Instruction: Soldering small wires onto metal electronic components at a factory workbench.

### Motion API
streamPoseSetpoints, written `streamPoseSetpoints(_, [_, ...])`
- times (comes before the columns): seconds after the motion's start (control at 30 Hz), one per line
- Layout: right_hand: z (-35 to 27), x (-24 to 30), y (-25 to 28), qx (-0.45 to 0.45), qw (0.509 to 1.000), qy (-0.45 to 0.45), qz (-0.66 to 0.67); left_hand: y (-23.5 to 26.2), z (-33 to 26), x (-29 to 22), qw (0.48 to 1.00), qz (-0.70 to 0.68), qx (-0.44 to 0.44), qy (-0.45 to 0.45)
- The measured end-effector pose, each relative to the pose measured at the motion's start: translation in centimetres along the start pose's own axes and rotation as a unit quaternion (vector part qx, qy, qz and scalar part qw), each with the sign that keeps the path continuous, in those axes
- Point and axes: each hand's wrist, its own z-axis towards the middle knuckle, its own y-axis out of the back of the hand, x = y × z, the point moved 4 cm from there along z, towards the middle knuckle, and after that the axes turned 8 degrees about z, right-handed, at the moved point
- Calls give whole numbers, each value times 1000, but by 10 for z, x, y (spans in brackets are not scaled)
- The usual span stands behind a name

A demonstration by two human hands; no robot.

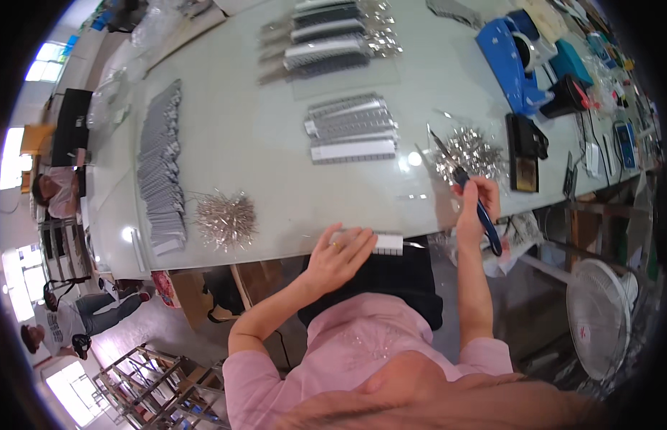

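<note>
At the table's near edge, my left hand (339,258) presses its fingers down on a short white strip (388,244) with dark marks along one side. Part of that strip is hidden under the fingers, and a thin silver lead sticks out of its right end. My right hand (478,203) is closed around the dark blue handle of what looks like a soldering iron (460,176). The iron's thin metal tip points up and away, over the left side of a loose pile of silver metal leads (473,152). Beyond my left hand lies a stack of grey-white strips (353,129).
Left on the table (269,129) are a bristly bundle of silver leads (226,219) and a long row of grey strips (161,172). Strips with leads (326,36) lie at the back. A black stand (522,154) and blue tape dispenser (507,64) sit right; a fan (598,319) stands below.
</note>
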Motion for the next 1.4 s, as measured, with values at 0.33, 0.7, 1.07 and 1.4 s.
streamPoseSetpoints(0.33, [4, -14, 15, -75, 996, 17, 36, 16, 166, 191, 983, 78, -161, 53])
streamPoseSetpoints(0.7, [3, -10, 10, -69, 997, 22, 23, -17, 144, 168, 994, 88, -48, 42])
streamPoseSetpoints(1.07, [2, -8, 3, -36, 999, 20, 16, -5, 28, 59, 980, -16, 159, 116])
streamPoseSetpoints(1.4, [-9, -8, 3, -26, 999, 24, 0, -19, 57, 70, 986, 38, 79, 141])
